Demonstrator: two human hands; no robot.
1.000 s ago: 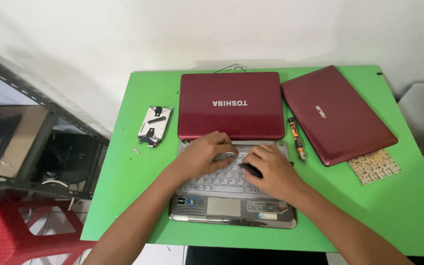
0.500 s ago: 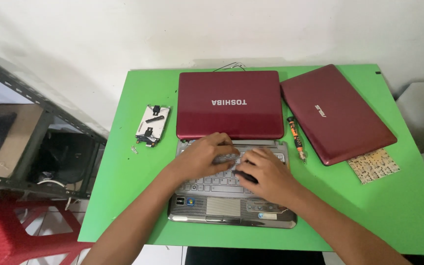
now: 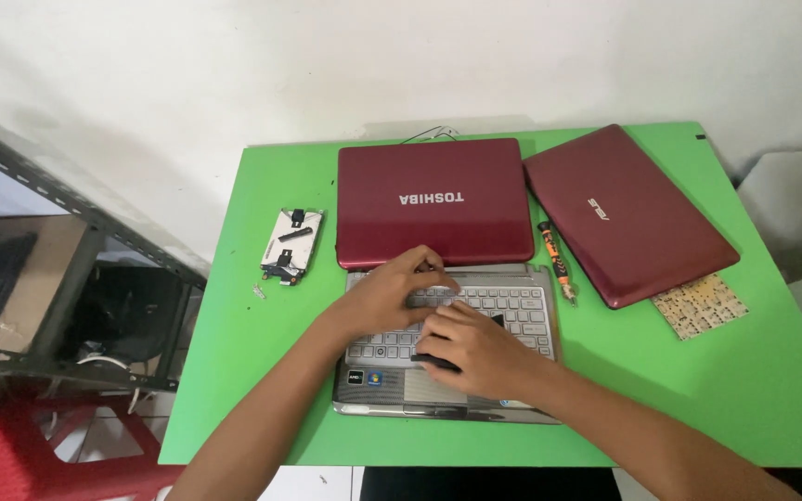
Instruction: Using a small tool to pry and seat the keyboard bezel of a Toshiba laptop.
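A silver laptop base with a grey keyboard (image 3: 522, 301) lies on the green table (image 3: 234, 390). Its dark red lid (image 3: 429, 199) is folded flat away from me. My left hand (image 3: 392, 295) rests on the upper left of the keyboard, fingers spread over the keys and holding nothing. My right hand (image 3: 480, 351) sits over the keyboard's lower middle, curled around a small black tool (image 3: 433, 362) whose ends show at both sides of the fingers. The keys beneath both hands are hidden.
A second, closed dark red laptop (image 3: 628, 213) lies at the right, with an orange and black screwdriver (image 3: 557, 262) between the two laptops. A beige perforated sheet (image 3: 700, 306) lies by its corner. A drive in a metal bracket (image 3: 291, 246) is at the left. A metal shelf (image 3: 67, 213) stands beyond the table's left edge.
My right hand has slid left and toward the front of the keyboard with the black tool. My left hand has stayed in about the same place.
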